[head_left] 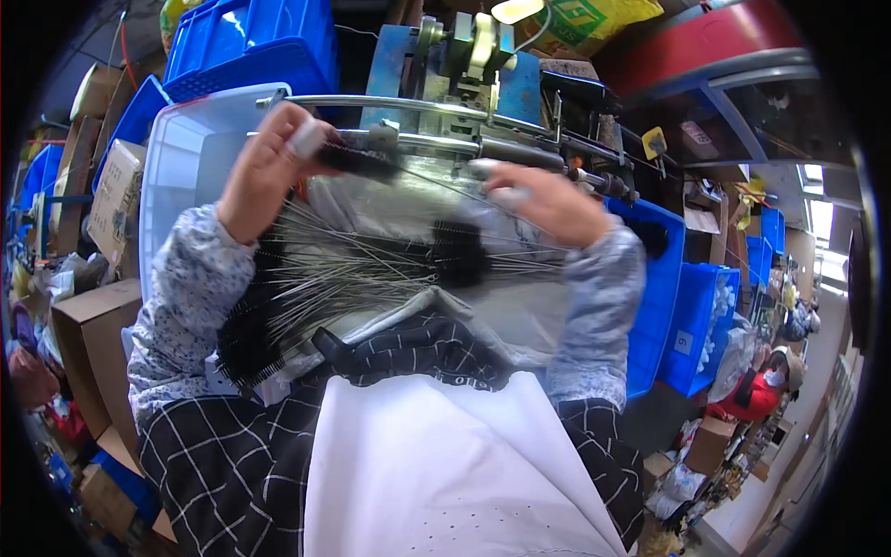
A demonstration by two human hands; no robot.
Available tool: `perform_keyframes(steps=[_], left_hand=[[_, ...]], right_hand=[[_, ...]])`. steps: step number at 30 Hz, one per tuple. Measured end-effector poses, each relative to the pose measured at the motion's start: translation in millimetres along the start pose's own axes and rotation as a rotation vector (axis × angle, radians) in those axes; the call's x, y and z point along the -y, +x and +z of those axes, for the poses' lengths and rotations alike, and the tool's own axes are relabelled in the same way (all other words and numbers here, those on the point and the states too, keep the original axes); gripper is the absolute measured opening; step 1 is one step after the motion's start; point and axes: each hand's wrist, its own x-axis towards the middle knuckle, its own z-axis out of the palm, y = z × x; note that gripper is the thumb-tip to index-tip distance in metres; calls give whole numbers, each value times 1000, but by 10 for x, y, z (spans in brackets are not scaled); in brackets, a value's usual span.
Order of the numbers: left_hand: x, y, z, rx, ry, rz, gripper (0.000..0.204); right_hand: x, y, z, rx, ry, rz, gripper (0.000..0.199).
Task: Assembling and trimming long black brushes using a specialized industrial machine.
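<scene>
My left hand (269, 167), closed with white wrapping on a finger, grips the bristled end of a black wire brush (364, 163), blurred by motion. Its thin wire stem slants toward my right hand (552, 200), whose white-covered fingertips are pinched around the stem's other end. Below my hands, a heap of similar brushes lies over my lap, black bristles (252, 320) bunched at the left and bare wire stems fanning right. Another black bristle bunch (459, 252) rests in the middle of the stems.
Just beyond my hands stands a machine (455, 65) with long metal rods (371, 102) across its front. A translucent white bin (176, 186) is at my left, with a blue crate (251, 51) behind it. Blue bins (657, 316) stand at my right. Cardboard boxes (93, 325) flank the left.
</scene>
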Motion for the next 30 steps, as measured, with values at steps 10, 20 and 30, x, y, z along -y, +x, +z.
perform_keyframes(steps=[10,20,30], left_hand=[[105,-654,-991,-79,814,-303,15],[573,-1245,-1452,-318,983,-412,17],[370,-1161,-1383,-675,1064,-11,12]], right_hand=[[-357,592,219,-784,-472,227,26],[-1003,815,-107,-999,-842,346,21],[-986,809,-160,-964,-801,286,20]])
